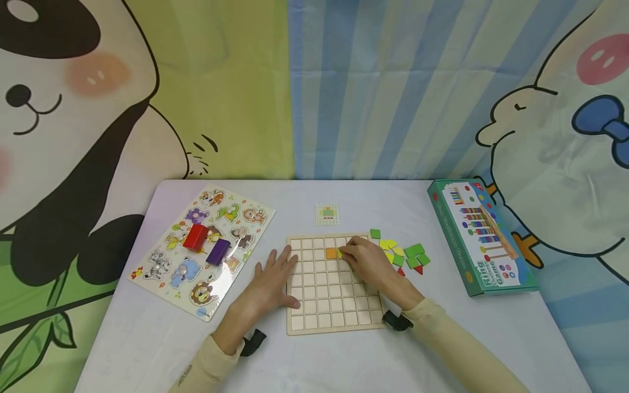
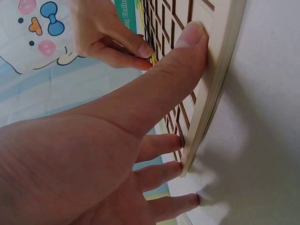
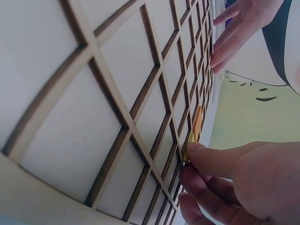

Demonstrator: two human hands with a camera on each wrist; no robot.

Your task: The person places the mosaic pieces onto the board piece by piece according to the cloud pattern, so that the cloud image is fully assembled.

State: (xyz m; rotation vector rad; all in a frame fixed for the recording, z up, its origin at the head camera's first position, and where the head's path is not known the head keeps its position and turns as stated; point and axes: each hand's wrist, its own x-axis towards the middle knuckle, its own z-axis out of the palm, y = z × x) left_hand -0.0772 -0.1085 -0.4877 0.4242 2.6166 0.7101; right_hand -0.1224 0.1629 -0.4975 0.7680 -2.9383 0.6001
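A wooden grid board point(image 1: 336, 329) with square cells lies flat on the table. One orange square tile point(image 1: 331, 253) sits in a cell in its upper part. Beside that tile, my right hand point(image 1: 367, 263) pinches a small yellow tile point(image 3: 190, 140) between thumb and fingers, low over the cells; the hand covers most of it in the head view. My left hand point(image 1: 270, 281) lies spread at the board's left edge, its thumb point(image 2: 192, 37) pressing on the frame, some fingertips at the edge and one on the tablecloth.
Green, yellow and red tiles point(image 1: 415, 250) are scattered right of the board. A small pattern card point(image 1: 327, 214) lies beyond it. An animal puzzle board point(image 1: 162, 292) carries a red block point(image 1: 195, 237) and a purple block point(image 1: 218, 251). At right is a green toy box point(image 1: 484, 240).
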